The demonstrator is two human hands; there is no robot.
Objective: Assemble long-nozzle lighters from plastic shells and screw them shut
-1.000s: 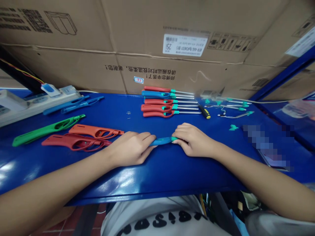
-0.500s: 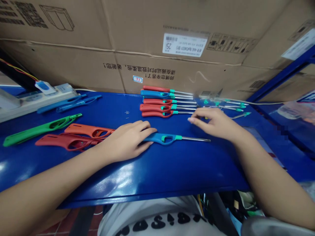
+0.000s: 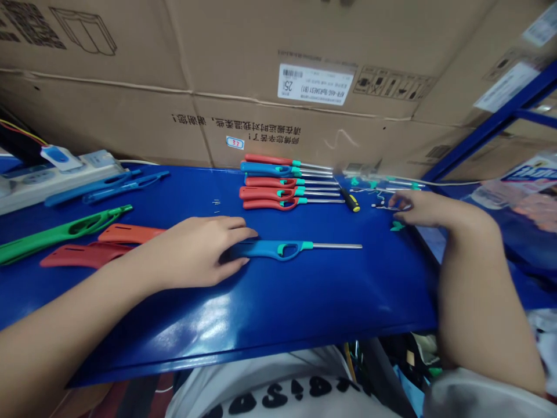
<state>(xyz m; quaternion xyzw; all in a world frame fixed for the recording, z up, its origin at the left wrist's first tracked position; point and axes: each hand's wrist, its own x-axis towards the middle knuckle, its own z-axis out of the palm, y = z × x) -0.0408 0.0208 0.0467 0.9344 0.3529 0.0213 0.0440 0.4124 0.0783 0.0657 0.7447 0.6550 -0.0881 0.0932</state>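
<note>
A blue lighter [image 3: 278, 249] with a teal collar and a metal tube lies across the middle of the blue bench top [image 3: 304, 296]. My left hand [image 3: 195, 252] rests over its handle end, which sits loosely between my thumb and my stretched fingers. My right hand [image 3: 420, 209] is out at the right by the loose parts. Its fingertips are drawn together at a thin wire piece [image 3: 379, 206]. A small teal piece [image 3: 397, 226] lies just under that hand.
Several finished red and blue lighters [image 3: 282, 183] lie in a row at the back, with a screwdriver [image 3: 350, 200] beside them. Green [image 3: 65, 229], red [image 3: 117, 238] and blue [image 3: 100, 184] handle shells lie at the left. A power strip [image 3: 56, 168] and cardboard boxes [image 3: 261, 69] stand behind.
My right hand let go of the blue lighter and moved right and back to the small parts. My left hand stayed on the lighter's handle. The view shifted a little to the right.
</note>
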